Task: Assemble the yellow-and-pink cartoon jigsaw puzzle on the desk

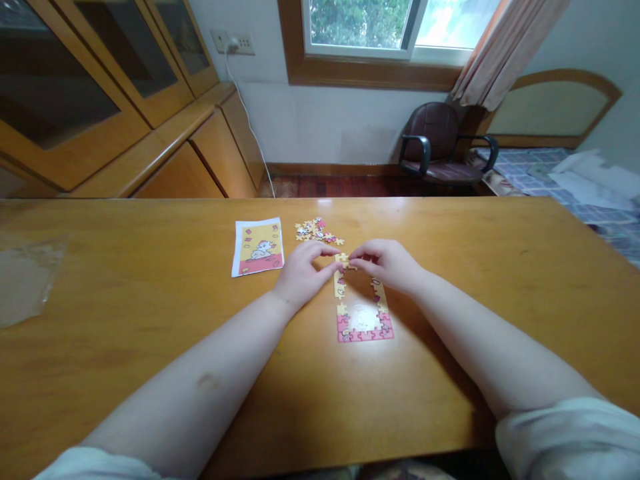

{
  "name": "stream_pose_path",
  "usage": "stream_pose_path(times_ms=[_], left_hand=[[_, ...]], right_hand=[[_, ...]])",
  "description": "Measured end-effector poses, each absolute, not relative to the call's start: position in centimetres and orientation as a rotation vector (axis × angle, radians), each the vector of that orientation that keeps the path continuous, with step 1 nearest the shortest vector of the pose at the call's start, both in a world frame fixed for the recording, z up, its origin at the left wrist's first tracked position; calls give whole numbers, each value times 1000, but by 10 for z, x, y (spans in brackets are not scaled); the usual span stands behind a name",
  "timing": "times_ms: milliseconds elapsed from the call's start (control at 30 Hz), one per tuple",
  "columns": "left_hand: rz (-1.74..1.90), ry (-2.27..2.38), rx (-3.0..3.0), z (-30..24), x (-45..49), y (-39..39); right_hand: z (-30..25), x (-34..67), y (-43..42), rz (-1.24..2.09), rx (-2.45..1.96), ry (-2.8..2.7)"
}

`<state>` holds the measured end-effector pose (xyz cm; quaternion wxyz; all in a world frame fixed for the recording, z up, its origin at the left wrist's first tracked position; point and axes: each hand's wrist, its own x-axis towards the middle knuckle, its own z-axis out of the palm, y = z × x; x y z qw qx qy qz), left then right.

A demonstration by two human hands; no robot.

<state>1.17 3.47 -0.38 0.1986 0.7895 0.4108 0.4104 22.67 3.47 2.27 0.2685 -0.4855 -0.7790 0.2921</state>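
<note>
near the middle of a wooden tabletop (125, 300), toward its far edge, the left hand (300, 273) and right hand (387, 263) meet, fingertips of each pinched on one yellow puzzle piece (343, 259) at the top of a half-built puzzle frame (364, 327). loose pieces (316, 231) lie just beyond; a picture card (257, 247) lies left.

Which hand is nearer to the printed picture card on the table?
Left. The left hand sits just right of the picture card; the right hand is farther right, across the puzzle piece both touch.
</note>
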Motion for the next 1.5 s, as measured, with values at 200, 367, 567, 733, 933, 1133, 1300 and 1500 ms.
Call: stream_pose_path(times_ms=[200, 367, 567, 733, 933, 1133, 1300, 1500], left_hand=[[1100, 1136, 2221, -2, 13, 35], [1092, 1128, 2211, -1, 13, 34], [1070, 1117, 2225, -2, 13, 34], [1076, 1100, 2228, -3, 14, 34], [1061, 1064, 2231, -1, 13, 32], [996, 1117, 2268, -4, 7, 38], [615, 1047, 2474, -9, 11, 37], [558, 1024, 2511, -9, 13, 34]], right_hand=[[25, 228, 33, 538, -1266, -2226], [22, 228, 32, 472, -1238, -2269], [23, 229, 31, 449, -1220, -2310], [26, 229, 29, 426, -1217, -2345], [32, 229, 29, 387, -1240, -2412], [48, 227, 23, 406, -1383, -2737], [49, 213, 12, 509, -1367, -2843], [40, 203, 7, 483, -1369, -2868]])
